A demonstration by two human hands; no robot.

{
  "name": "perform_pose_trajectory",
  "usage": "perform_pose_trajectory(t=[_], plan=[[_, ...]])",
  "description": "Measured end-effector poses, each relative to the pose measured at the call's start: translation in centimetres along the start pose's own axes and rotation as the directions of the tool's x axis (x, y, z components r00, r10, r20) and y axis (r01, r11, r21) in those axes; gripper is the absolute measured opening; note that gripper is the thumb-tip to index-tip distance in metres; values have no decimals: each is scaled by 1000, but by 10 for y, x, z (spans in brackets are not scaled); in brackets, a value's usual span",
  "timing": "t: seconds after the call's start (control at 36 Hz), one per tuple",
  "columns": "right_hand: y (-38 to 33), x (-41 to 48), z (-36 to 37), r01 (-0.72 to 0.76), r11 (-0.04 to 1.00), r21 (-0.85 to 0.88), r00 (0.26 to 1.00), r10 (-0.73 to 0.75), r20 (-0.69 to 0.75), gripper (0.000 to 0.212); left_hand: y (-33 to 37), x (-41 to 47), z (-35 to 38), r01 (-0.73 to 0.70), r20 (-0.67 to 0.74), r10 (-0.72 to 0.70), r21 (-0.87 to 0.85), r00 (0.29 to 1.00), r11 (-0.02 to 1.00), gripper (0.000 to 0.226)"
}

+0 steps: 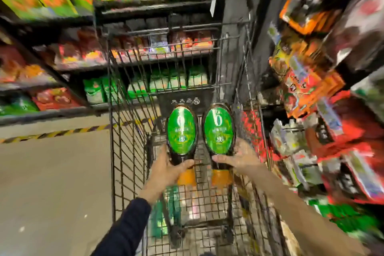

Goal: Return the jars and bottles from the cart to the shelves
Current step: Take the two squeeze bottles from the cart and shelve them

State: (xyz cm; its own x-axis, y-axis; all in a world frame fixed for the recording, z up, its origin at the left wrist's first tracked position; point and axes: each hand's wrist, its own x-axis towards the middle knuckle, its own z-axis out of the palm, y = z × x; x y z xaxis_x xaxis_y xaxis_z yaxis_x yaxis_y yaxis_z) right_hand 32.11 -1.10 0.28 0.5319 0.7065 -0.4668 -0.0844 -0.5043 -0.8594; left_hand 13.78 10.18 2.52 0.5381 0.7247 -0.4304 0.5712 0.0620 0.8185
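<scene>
My left hand (166,167) and right hand (239,157) each grip a dark, green-labelled bottle, left bottle (181,131) and right bottle (218,130), by the neck above the cart (128,131). Step in hand: lifting out. Next, I judge, both go onto the shelves (68,108).

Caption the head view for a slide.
Over the wire cart, left hand grips the left bottle, right hand the right bottle, both green-labelled, beside stocked shelves.

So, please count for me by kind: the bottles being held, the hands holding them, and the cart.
Bottles held: 2, the left bottle and the right bottle
Hands: 2, the left hand and the right hand
Carts: 1, the wire cart
Total: 5
</scene>
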Motion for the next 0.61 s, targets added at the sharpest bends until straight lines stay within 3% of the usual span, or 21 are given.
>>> perform_pose_trajectory(t=[0.11,0.22,0.28,0.47,0.61], plan=[[-37,-39,-22,132,987,89,988,-124,-89,62,35,-31,-18,-105,-50,105,-1,993,994,114],[-76,-85,-49,268,960,77,954,-253,-161,50,82,-73,-27,-194,-95,195,24,976,981,92],[-92,-110,-64,322,945,61,933,-305,-190,51,103,-94,-28,-259,-125,264,53,956,964,97],[-133,-202,-116,481,876,24,848,-459,-264,47,167,-168,-21,-511,-179,541,189,821,838,96],[-154,-268,-145,549,836,-2,790,-519,-327,56,203,-214,-7,-667,-151,686,162,711,727,90]])
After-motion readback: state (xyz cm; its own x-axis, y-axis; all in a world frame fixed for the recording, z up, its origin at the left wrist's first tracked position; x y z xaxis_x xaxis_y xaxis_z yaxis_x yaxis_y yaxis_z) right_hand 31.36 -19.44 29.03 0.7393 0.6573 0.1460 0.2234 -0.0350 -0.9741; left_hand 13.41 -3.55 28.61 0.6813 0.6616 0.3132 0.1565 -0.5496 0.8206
